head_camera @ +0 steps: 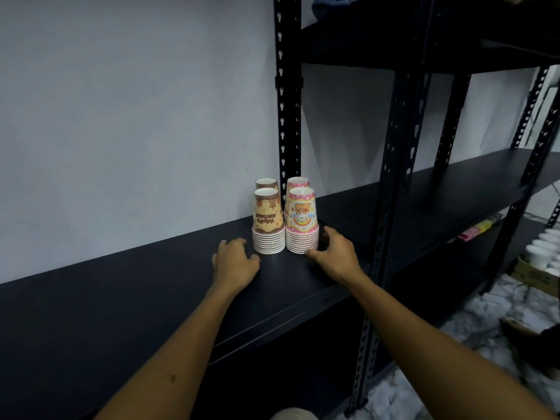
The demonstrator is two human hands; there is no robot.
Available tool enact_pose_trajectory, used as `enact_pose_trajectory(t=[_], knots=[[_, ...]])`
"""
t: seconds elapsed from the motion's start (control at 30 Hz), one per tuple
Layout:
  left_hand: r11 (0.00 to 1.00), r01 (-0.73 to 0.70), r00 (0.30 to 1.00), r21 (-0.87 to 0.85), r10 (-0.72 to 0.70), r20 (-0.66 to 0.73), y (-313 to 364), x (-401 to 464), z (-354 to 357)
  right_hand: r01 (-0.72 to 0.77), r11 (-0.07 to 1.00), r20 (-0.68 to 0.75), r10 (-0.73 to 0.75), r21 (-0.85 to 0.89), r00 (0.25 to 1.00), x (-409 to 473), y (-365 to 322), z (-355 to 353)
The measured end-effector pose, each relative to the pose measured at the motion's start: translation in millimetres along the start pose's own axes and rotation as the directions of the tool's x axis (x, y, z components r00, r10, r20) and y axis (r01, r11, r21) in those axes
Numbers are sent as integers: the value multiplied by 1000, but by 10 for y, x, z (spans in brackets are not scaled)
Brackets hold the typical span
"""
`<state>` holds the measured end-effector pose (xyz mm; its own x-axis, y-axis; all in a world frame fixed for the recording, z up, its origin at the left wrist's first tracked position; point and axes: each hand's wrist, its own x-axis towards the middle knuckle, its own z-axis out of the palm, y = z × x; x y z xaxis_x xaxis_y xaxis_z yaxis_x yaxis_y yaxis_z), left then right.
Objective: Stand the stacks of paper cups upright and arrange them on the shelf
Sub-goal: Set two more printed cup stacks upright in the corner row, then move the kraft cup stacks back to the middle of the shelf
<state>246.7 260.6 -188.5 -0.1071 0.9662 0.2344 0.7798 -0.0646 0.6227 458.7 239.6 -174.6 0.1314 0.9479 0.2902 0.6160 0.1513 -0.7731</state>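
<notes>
Four stacks of paper cups stand mouth-down on a black shelf (121, 298), grouped two by two close to a black slotted upright post (289, 116). The front brown stack (268, 221) and front pink stack (303, 221) are fully visible; behind them the rear brown stack (266, 182) and rear pink stack (298, 181) show only their tops, the rest hidden. Print on the cups is upside down and hard to read. The left hand (235, 262) rests open, fingers spread, on the shelf just beside the brown stack's base, holding nothing. The right hand (336, 256) is open and curved around the lower right of the pink stack; whether the fingers touch the cups cannot be told, as some are hidden behind it. The shelf runs bare far to the left and toward its front edge, against a pale grey wall (136, 101). To the right, a second shelving bay (454, 189) continues, dim. At the far right edge, white cups in a cardboard box (533, 275) are cut off, above a marbled floor (454, 328).
</notes>
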Motion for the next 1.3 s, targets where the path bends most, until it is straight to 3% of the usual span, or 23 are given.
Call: enact_pose_trajectory(t=[0.13,0.33,0.43,0.57,0.7,0.93,1.1,1.3], knots=[[972,-46,999,229,40,30,-126,-151,-129,88,942,67,-70,-322,995,-180,76,36],[944,-106,994,313,99,37,-399,-553,-517,122,863,173,-40,-491,984,-457,-71,193],[910,-76,997,408,81,5,-666,-721,-788,228,855,276,-104,-466,955,-606,-305,368],[922,-10,1000,386,11,0,-1022,-997,-1236,386,834,433,-202,-395,879,-820,-757,709],[917,56,998,396,-50,-27,-1316,-1405,-1674,532,797,570,-304,-288,764,-1058,-1309,1172],[827,227,962,514,-108,-251,-1762,-2208,-2255,704,705,678,-481,-78,556,-1487,-2104,2113],[801,405,865,440,-180,-469,-2142,-2623,-2633,727,685,706,-541,54,458,-1748,-2528,2621],[845,532,578,-44,-401,-711,-2438,-2793,-2985,522,798,678,-564,300,471,-2009,-2952,3016]])
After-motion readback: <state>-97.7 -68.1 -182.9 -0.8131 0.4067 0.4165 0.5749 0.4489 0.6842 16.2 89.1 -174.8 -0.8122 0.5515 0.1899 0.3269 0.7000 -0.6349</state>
